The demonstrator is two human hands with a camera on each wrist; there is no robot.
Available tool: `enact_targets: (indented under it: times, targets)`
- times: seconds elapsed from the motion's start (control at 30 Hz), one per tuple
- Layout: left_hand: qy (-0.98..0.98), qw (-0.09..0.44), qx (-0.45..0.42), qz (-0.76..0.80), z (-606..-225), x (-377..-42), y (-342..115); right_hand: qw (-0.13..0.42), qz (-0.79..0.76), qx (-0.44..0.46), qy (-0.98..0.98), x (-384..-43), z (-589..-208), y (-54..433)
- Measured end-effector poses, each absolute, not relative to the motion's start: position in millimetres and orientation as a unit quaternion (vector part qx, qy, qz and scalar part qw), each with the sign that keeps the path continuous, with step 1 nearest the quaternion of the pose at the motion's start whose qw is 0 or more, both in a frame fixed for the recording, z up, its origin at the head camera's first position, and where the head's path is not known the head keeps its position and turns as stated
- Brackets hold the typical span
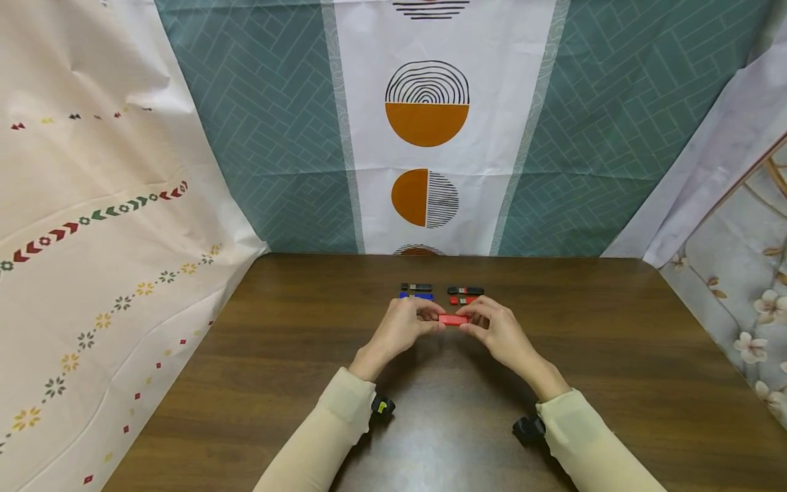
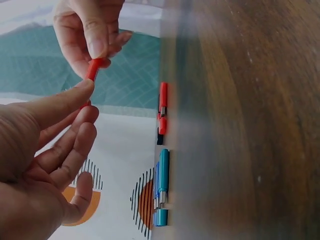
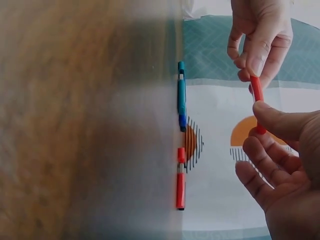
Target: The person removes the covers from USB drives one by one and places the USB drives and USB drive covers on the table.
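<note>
A small red USB flash drive [image 1: 453, 320] is held above the table between both hands. The left hand [image 1: 402, 326] pinches one end between thumb and fingers, and the right hand [image 1: 495, 331] pinches the other. Whether its cap is on cannot be told. Just beyond the hands lie several more flash drives: a black one [image 1: 419, 287] and a blue one [image 1: 424, 296] on the left, another black one [image 1: 470, 291] and a red one [image 1: 462, 301] on the right. In the right wrist view, metal plugs show between body and cap on the red drive [image 3: 180, 187] and a teal drive [image 3: 181, 97].
The brown wooden table [image 1: 295, 383] reaches back to a green and white patterned cloth [image 1: 277, 137]. A cream cloth [image 1: 123, 239] hangs along the left, and a floral cloth [image 1: 738, 294] along the right. Each wrist carries a small black camera [image 1: 529, 430].
</note>
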State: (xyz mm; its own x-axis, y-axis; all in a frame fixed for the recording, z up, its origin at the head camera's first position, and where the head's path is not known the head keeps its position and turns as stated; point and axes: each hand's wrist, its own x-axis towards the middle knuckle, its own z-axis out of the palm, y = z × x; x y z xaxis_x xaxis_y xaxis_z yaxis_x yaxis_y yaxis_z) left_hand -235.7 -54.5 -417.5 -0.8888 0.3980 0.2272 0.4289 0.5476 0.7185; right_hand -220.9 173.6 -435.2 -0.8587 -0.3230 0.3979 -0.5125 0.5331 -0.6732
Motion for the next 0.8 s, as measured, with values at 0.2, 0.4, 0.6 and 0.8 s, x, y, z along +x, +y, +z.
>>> enact_targets:
  times: [0.2, 0.4, 0.6, 0.8]
  targets:
    - [-0.878, 0.031, -0.238, -0.415, -416.9, -236.0, -55.3, 0.115, 0.433, 0.240, -0.861, -221.7, -432.7, 175.2]
    - [-0.878, 0.022, -0.230, -0.419, -416.5, -236.6, -54.9, 0.110, 0.432, 0.242, -0.862, -221.9, -433.6, 178.2]
    - [-0.876, 0.020, -0.236, -0.420, -417.0, -237.3, -54.9, 0.105, 0.433, 0.243, -0.862, -222.4, -433.7, 179.6]
    - [-0.876, 0.018, -0.235, -0.421, -417.1, -237.1, -55.6, 0.099, 0.433, 0.241, -0.863, -223.3, -434.0, 178.9]
